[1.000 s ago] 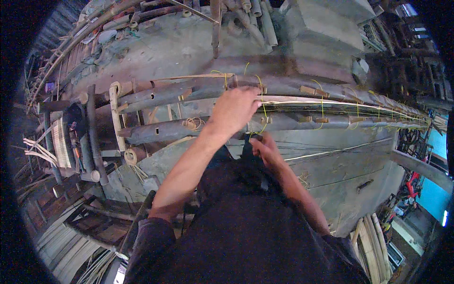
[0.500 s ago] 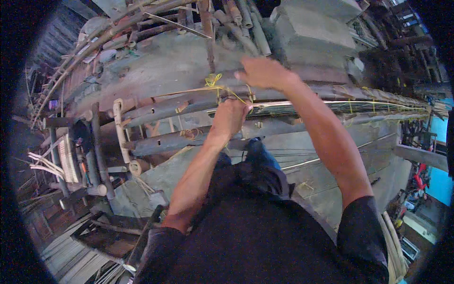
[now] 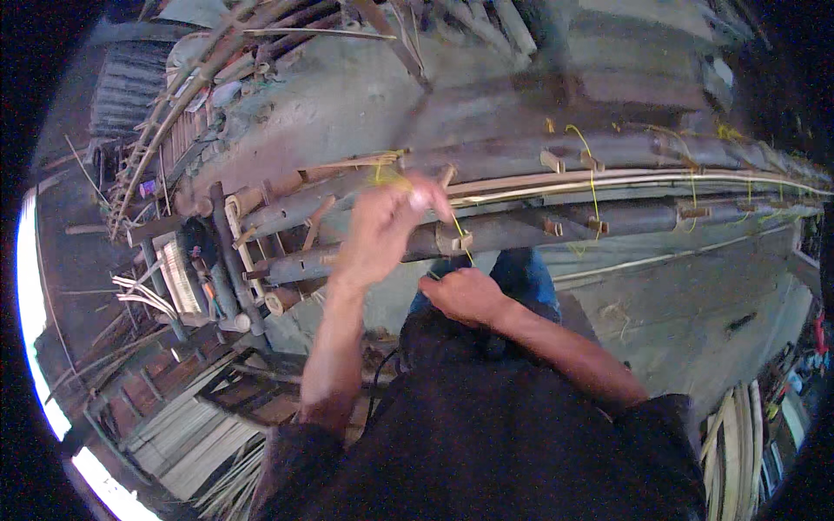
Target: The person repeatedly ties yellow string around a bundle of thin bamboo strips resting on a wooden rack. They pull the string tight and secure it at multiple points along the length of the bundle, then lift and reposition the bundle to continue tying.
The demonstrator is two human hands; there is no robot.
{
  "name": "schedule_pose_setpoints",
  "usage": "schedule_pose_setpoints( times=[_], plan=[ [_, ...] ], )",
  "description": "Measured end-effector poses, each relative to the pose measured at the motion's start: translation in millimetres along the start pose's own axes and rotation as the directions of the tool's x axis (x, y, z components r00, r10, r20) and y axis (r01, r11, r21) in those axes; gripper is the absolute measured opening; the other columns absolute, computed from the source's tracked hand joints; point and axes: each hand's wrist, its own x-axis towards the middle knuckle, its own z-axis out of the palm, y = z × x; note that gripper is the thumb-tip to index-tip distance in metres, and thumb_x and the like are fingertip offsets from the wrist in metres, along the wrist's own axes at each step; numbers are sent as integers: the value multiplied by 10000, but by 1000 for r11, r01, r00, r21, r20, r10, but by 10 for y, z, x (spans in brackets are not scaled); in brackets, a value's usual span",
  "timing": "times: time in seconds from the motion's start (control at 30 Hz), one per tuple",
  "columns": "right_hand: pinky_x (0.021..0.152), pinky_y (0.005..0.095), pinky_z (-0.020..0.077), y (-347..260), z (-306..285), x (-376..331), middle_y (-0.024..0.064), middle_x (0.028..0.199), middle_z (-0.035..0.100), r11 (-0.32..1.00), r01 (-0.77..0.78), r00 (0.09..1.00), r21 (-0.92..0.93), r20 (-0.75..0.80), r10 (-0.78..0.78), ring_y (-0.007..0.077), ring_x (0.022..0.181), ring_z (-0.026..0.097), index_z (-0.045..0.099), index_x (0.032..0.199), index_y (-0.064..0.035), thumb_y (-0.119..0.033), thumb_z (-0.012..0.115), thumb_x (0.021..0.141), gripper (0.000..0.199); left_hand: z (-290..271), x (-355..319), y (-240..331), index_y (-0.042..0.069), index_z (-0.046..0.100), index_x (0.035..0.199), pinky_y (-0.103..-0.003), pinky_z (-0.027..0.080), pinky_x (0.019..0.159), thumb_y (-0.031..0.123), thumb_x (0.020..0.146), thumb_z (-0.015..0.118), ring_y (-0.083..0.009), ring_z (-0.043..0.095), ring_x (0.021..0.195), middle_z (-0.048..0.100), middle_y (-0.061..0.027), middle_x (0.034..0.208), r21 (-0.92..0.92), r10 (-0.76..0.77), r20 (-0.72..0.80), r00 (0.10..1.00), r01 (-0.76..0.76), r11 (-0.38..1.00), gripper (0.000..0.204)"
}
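Two dark bamboo poles [image 3: 512, 233] run left to right in front of me, with small wooden pegs standing out of them. Pale bamboo strips [image 3: 556, 182] lie lengthwise between the poles. My left hand [image 3: 382, 227], slightly blurred, is closed over the near end of the strips, its fingertips at a thin yellow string [image 3: 457, 224]. This string passes down beside a peg on the nearer pole toward my right hand [image 3: 467, 295]. Close to my body, my right hand is closed, pinching the lower end of the string. Loose yellow string [image 3: 382, 172] shows just beyond my left hand.
Further yellow string loops [image 3: 594, 193] cross the poles to the right. At left stands a wooden end frame [image 3: 236, 252], near a bundle of pale sticks [image 3: 148, 293]. Stacked strips [image 3: 187, 451] lie at lower left; long pale slats [image 3: 734, 443] stand at lower right.
My right hand has come down from beyond the far pole to the near side, close to my body. My left hand has shifted slightly left and nearer. The view has turned a little.
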Motion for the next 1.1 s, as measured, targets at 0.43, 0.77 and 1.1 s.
schedule_pose_setpoints(
  times=[0.43, 0.77, 1.1],
  plan=[
    [706, 360, 497, 554, -1801, 164, 120, 826, 639, 930, -128, 961, -346, -276, 29, 284, 795, 627, 647, 821, -31, -126, 570, 801, 124, -512, 1404, -1173, 38, 604, 901, -337, 455, 668, 380, 913, 489, -214, 572, 717, 614, -75, 811, 595, -252, 289, 924, 33, 803, 361],
    [688, 279, 468, -570, 230, -136, 43, 860, 607, -124, -70, 776, 990, 132, 616, 117, 763, 562, 531, 1163, -51, -149, 586, 899, 287, -1014, -387, -470, 32, 628, 991, -387, 502, 717, 217, 881, 534, -324, 642, 808, 657, -176, 829, 490, -67, 81, 994, 19, 872, 235],
    [702, 389, 453, -1648, -1682, 667, 132, 777, 563, 886, 123, 877, -448, -369, -309, 304, 759, 567, 611, 888, -42, -176, 575, 847, 146, -696, -736, -860, 44, 602, 1067, -476, 490, 756, 207, 863, 533, -369, 622, 834, 647, -196, 931, 604, 324, -111, 940, -195, 773, 270]
  ],
)
